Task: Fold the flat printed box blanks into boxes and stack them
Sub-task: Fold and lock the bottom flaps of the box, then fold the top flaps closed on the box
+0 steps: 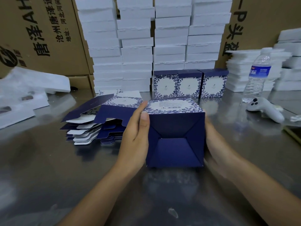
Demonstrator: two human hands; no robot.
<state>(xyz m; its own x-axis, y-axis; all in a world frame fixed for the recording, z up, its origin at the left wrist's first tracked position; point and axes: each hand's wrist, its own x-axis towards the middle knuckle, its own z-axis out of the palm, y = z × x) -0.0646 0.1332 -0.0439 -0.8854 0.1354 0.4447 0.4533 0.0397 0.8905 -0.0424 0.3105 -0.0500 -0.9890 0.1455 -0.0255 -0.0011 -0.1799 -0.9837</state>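
While the left grip [136,132] clasps one side of the navy box [175,128], the right grip [215,141] clasps the other.

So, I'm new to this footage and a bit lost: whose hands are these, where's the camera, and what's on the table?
There is no machine here. A person works with bare hands, and the one camera sits on their head, looking forward and down. The left hand and right hand hold a folded blue box, its closed flaps facing the camera. On the metal table lie flat blanks on the left, three finished boxes behind, and a water bottle and white controller on the right.
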